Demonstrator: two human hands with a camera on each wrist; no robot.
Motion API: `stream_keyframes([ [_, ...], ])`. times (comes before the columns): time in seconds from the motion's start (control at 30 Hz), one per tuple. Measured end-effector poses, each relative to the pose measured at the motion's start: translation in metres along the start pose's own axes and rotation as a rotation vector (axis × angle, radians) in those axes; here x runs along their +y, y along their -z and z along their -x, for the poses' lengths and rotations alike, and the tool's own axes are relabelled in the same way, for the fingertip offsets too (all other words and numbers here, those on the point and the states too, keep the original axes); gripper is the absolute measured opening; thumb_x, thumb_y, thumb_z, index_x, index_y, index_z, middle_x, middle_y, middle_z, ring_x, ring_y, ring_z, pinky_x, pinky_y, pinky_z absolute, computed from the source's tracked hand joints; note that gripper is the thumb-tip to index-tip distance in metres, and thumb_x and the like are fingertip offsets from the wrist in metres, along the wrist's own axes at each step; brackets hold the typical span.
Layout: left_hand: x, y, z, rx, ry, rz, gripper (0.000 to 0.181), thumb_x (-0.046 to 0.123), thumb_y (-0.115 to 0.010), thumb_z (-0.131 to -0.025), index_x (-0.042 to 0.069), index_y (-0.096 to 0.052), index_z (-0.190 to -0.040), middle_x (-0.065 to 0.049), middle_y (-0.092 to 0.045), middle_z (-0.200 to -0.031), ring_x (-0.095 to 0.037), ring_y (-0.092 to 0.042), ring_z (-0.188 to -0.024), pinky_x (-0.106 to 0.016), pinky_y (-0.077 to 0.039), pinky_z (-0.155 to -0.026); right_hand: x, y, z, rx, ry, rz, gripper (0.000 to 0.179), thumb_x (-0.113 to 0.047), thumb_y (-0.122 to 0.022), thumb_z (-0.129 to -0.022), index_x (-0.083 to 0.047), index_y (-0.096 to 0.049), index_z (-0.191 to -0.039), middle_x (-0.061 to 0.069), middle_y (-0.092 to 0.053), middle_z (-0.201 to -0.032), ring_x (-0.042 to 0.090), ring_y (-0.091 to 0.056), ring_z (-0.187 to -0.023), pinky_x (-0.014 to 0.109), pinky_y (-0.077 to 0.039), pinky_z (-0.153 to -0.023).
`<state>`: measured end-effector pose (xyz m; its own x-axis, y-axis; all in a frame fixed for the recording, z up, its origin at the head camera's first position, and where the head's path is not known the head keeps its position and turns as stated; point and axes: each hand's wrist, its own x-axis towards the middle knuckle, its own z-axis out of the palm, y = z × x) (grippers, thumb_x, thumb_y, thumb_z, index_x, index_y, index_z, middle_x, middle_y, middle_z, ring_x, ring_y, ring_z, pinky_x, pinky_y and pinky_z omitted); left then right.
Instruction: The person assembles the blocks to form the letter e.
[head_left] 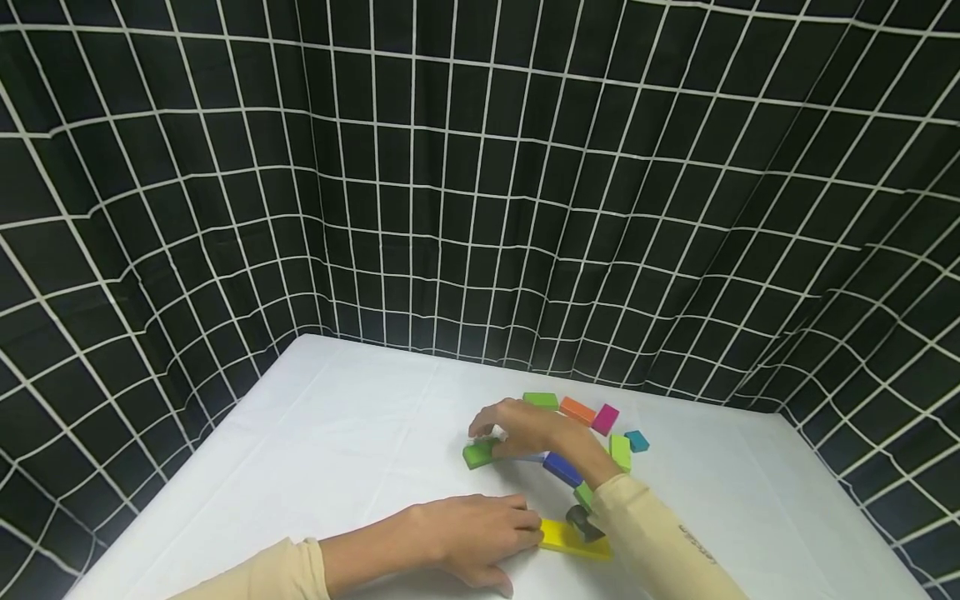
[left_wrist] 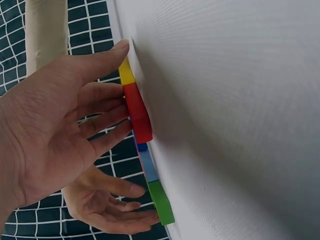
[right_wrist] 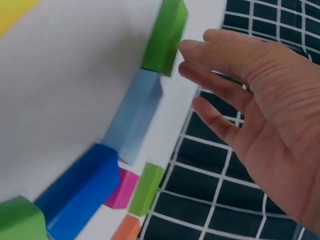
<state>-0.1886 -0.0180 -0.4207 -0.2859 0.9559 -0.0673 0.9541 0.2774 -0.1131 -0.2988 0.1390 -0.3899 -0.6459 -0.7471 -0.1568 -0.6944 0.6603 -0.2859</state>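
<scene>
My left hand (head_left: 480, 537) lies low over the table by the left end of a yellow block (head_left: 573, 540). In the left wrist view its fingertips touch a red block (left_wrist: 137, 112), with the thumb apart from it; the hand hides that block from the head view. My right hand (head_left: 528, 429) arches over a green block (head_left: 480, 453), fingers loosely bent. In the right wrist view the fingertips are close beside the green block (right_wrist: 165, 37), without a visible pinch. A pale blue block (right_wrist: 132, 115) adjoins the green one, followed by a dark blue block (right_wrist: 80, 192).
Beyond the right hand lie a green block (head_left: 540, 401), an orange block (head_left: 577, 410), a magenta block (head_left: 605, 419), a lime block (head_left: 620, 452) and a teal block (head_left: 637, 441). A dark rounded thing (head_left: 583, 523) shows by the right sleeve. Black gridded cloth (head_left: 450, 167) walls the white table (head_left: 337, 425).
</scene>
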Motion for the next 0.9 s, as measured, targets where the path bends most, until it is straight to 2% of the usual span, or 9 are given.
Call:
stream_keyframes([
  [0.13, 0.001, 0.0, 0.0, 0.0, 0.014, -0.002, 0.063, 0.058, -0.068, -0.096, 0.019, -0.059, -0.144, 0.013, -0.061, -0.137, 0.001, -0.051, -0.118, -0.008, -0.044, -0.101, 0.007, 0.011, 0.007, 0.059, -0.032, -0.034, 0.037, -0.003, -0.074, -0.094, -0.01, -0.072, -0.13, 0.007, -0.075, -0.129, 0.024, -0.07, -0.124, 0.044, -0.057, -0.106],
  [0.33, 0.002, -0.001, 0.0, -0.017, 0.037, 0.007, 0.064, 0.058, -0.069, -0.094, 0.02, -0.059, -0.144, 0.014, -0.061, -0.136, 0.002, -0.051, -0.115, -0.008, -0.044, -0.101, 0.026, 0.027, 0.019, 0.229, -0.065, -0.014, 0.032, -0.001, -0.073, -0.093, -0.008, -0.074, -0.125, 0.01, -0.076, -0.124, 0.028, -0.072, -0.12, 0.044, -0.059, -0.102],
  [0.5, 0.003, -0.001, 0.0, -0.039, 0.056, 0.001, 0.065, 0.059, -0.07, -0.093, 0.021, -0.058, -0.144, 0.015, -0.061, -0.136, 0.002, -0.051, -0.114, -0.008, -0.045, -0.098, 0.04, 0.029, 0.022, 0.318, -0.159, -0.053, 0.03, -0.002, -0.071, -0.095, -0.006, -0.073, -0.124, 0.013, -0.076, -0.123, 0.028, -0.071, -0.116, 0.046, -0.059, -0.102],
  [0.6, 0.005, -0.001, -0.001, -0.044, 0.069, -0.002, 0.066, 0.059, -0.071, -0.093, 0.02, -0.057, -0.145, 0.014, -0.06, -0.136, 0.002, -0.051, -0.113, -0.008, -0.047, -0.094, 0.048, 0.027, 0.022, 0.333, -0.231, -0.072, 0.03, -0.002, -0.071, -0.095, -0.006, -0.073, -0.124, 0.014, -0.075, -0.123, 0.03, -0.071, -0.118, 0.048, -0.058, -0.103],
  [0.73, 0.009, -0.001, 0.0, -0.034, 0.083, -0.011, 0.067, 0.058, -0.072, -0.093, 0.019, -0.057, -0.145, 0.014, -0.06, -0.134, 0.001, -0.051, -0.112, -0.008, -0.048, -0.093, 0.062, 0.019, 0.019, 0.319, -0.275, -0.05, 0.029, -0.003, -0.068, -0.097, -0.002, -0.072, -0.126, 0.017, -0.074, -0.125, 0.033, -0.07, -0.12, 0.049, -0.057, -0.104],
  [0.9, 0.012, -0.001, 0.0, 0.001, 0.077, -0.051, 0.066, 0.063, -0.064, -0.096, 0.018, -0.058, -0.145, 0.013, -0.061, -0.131, 0.001, -0.053, -0.112, -0.009, -0.049, -0.095, 0.078, 0.006, 0.017, 0.266, -0.354, -0.033, 0.039, -0.001, -0.065, -0.096, -0.002, -0.067, -0.135, 0.019, -0.068, -0.136, 0.039, -0.064, -0.13, 0.056, -0.052, -0.109],
])
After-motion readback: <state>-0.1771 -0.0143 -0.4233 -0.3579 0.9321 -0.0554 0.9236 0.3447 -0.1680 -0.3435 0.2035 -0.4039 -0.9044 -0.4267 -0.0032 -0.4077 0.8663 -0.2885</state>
